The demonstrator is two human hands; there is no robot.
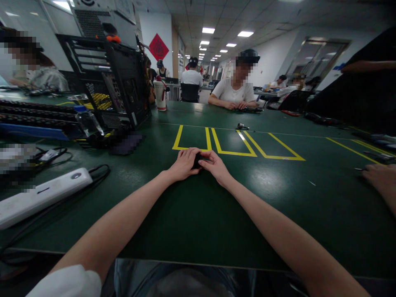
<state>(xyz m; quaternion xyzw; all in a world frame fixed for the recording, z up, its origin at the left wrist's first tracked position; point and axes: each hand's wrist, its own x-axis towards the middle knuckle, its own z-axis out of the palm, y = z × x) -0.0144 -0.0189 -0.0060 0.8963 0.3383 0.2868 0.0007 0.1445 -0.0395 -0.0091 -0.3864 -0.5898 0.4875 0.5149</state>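
Both arms reach forward over the green tabletop [198, 218], and the hands meet just in front of yellow tape outlines. Between them is a small black object [197, 160], mostly covered by fingers, so its kind does not show. My left hand [184, 164] is closed around its left side, palm down. From the other side, my right hand [216, 166] pinches the same object between thumb and fingers. A small metal and black part [242, 126] lies farther back, apart from both hands.
On the left stand an open black computer case [130, 95], a water bottle [88, 121] and a white power strip [46, 194] with cables. A cup [160, 95] stands farther back. A person [236, 88] sits opposite; another person's hand [382, 179] rests at the right.
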